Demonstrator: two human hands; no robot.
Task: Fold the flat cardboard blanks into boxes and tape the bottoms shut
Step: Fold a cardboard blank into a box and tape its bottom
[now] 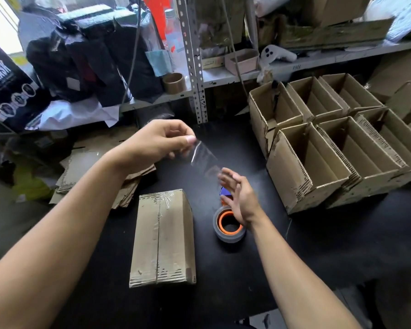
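— Left hand (156,143)? Pinching a clear tape strip (203,157) above the table (318,245).
— Right hand (239,198)? Fingers spread, touching the strip's other end. Taped box (163,238) below, tape roll (228,227) beside.

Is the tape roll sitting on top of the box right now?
No, the tape roll lies on the black table to the right of the box, apart from it.
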